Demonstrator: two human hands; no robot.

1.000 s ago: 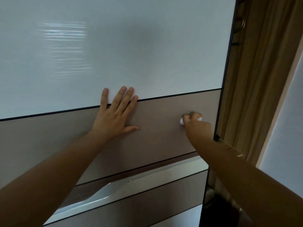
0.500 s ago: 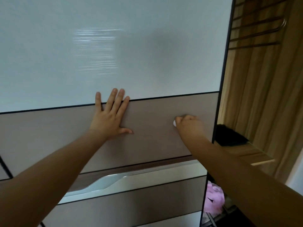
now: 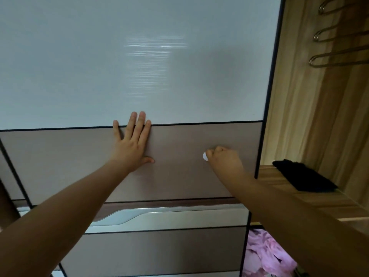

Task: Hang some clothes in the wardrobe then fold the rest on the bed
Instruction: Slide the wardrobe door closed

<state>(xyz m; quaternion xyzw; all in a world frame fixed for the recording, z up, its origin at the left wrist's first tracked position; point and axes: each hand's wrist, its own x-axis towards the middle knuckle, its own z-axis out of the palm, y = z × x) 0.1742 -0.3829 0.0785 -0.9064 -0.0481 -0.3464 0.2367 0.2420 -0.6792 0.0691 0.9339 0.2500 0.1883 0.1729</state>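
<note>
Wardrobe sliding door (image 3: 139,56), glossy white panel over a brown band, fills the view. Left hand (image 3: 130,144) lies flat on the band at centre, fingers straight. Right hand (image 3: 223,158), at its 3 o'clock, has its fingers curled round a small white rounded piece (image 3: 205,156). Black folded cloth (image 3: 305,176) sits on the wooden shelf (image 3: 343,204) at 3 o'clock. Pink crumpled clothes (image 3: 265,254) are at 5 o'clock, metal wire hangers (image 3: 339,58) at 1 o'clock.

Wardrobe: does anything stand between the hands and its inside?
Yes: the sliding door covers most of it, left hand flat on it, right hand gripping a white knob. Only a strip at the right is open, showing metal rails and pink clothes.
</note>
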